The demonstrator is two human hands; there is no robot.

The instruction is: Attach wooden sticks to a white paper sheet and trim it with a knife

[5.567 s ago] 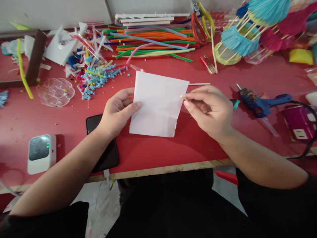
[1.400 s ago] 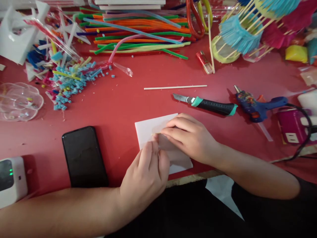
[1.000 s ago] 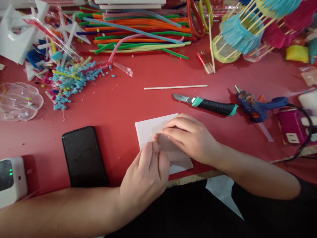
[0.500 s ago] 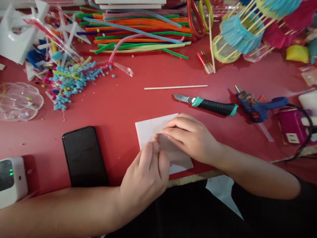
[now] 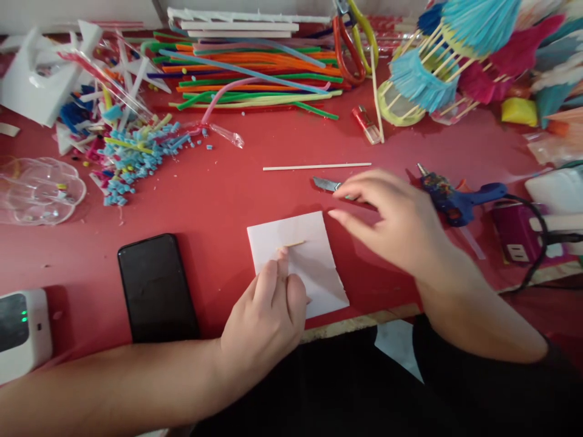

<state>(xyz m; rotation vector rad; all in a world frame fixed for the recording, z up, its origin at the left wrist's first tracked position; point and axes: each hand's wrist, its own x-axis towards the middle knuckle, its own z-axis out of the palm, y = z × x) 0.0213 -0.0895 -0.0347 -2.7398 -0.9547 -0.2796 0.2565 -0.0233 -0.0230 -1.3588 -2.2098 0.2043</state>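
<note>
A short, thin wooden stick (image 5: 297,243) lies on a white square of board (image 5: 319,267) near the table's front edge. My left hand (image 5: 268,309) rests on the board with its fingers curled, and a fingertip presses on the stick's left end. To the right, my right hand (image 5: 387,221) hovers with thumb and fingers apart, holding nothing. Under its fingers lies a utility knife (image 5: 325,184); its blade shows, while the hand covers most of the handle. Behind the knife is a longer white stick (image 5: 317,166).
A black phone (image 5: 157,288) lies left of the board. Blue foam bits (image 5: 136,149) are heaped at the far left. Coloured pipe cleaners (image 5: 255,76) line the back. A glue gun (image 5: 458,197) with a cord, a lighter (image 5: 365,125) and paper-fringed stick models (image 5: 423,79) stand right.
My right hand has left the short stick and moved right and away from me, over the utility knife, its fingers spreading. My left hand stays on the stick. The view has shifted slightly.
</note>
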